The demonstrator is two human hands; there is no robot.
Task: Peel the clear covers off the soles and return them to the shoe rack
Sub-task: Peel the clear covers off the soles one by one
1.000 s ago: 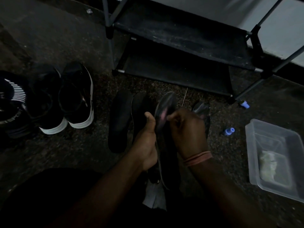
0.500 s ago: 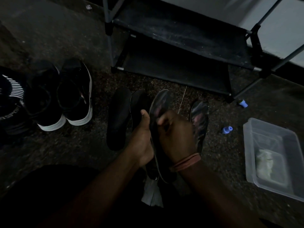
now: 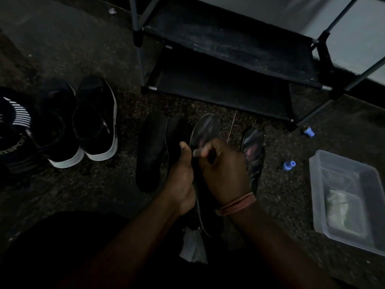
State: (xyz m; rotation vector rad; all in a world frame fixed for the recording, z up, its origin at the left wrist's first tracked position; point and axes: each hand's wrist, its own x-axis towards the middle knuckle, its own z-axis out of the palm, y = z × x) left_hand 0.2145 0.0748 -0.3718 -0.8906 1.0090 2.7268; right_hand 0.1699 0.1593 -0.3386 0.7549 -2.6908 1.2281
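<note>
The shoe rack [image 3: 229, 51] fills the view from twelve to two o'clock, its two dark shelves bare where we can see them; on the floor at nine o'clock stands a pair of black sneakers [image 3: 77, 122] with white soles, a striped shoe [image 3: 14, 119] just beside them at the far edge; at four o'clock sits a clear plastic tub [image 3: 350, 197] with something pale inside that we cannot make out. At the centre we hold one sole [image 3: 205, 127] on edge, its glossy tip pointing toward twelve; our left hand [image 3: 181, 180] grasps it from the nine o'clock side, thumb laid up along its edge; our right hand [image 3: 223, 172] is curled against its three o'clock face, fingertips [image 3: 198, 152] pinching at the clear cover there. A second glossy sole [image 3: 254, 151] lies on the floor just at three o'clock of the right hand; two matt black soles [image 3: 154, 151] lie side by side at nine o'clock of the left. Two small blue caps [image 3: 289, 165] rest near the tub; a pale scrap [image 3: 192, 247] lies at six o'clock, beneath the held sole.
</note>
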